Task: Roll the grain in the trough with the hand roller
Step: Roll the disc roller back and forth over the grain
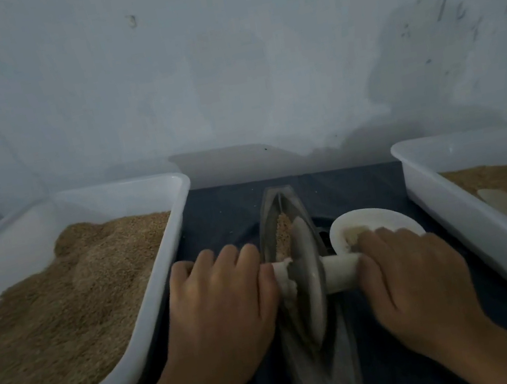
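A narrow boat-shaped metal trough [320, 369] lies lengthwise on the dark cloth in front of me. A grey disc roller [310, 280] stands upright in its groove, with a pale handle [341, 273] through its centre. Crushed tan grain [281, 234] lies in the trough just beyond the disc. My left hand [219, 296] rests palm-down over the left handle end, fingers fairly straight. My right hand [409, 276] curls round the right handle end.
A white tray [151, 311] heaped with brown grain stands on the left. Another white tray [445, 212] with grain stands on the right. A white bowl [368, 219] sits just beyond my right hand. A pale wall rises close behind.
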`<move>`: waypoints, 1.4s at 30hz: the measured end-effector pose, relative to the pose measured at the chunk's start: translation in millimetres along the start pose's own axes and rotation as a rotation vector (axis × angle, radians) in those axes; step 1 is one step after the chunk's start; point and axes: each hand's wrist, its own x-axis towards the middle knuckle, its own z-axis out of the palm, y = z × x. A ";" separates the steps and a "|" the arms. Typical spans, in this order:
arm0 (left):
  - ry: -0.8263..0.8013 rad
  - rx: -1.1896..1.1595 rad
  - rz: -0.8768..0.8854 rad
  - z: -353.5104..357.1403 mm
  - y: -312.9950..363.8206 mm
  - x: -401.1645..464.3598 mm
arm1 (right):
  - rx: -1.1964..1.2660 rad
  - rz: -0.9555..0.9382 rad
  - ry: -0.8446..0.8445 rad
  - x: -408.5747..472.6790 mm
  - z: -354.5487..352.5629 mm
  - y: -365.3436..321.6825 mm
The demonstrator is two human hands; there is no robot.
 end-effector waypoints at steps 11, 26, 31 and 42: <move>-0.413 -0.131 -0.448 62.0 -18.4 123.7 | -0.265 0.000 -0.327 115.7 50.5 28.3; -0.108 -0.046 -0.054 -1.8 3.0 14.6 | -0.005 -0.019 -0.051 10.0 -9.3 -4.3; -0.302 0.043 -0.217 42.4 -10.9 86.8 | -0.155 0.165 -0.325 90.8 35.3 12.6; -0.228 -0.005 -0.122 9.2 -2.7 16.0 | -0.005 0.064 -0.071 32.6 2.1 -5.2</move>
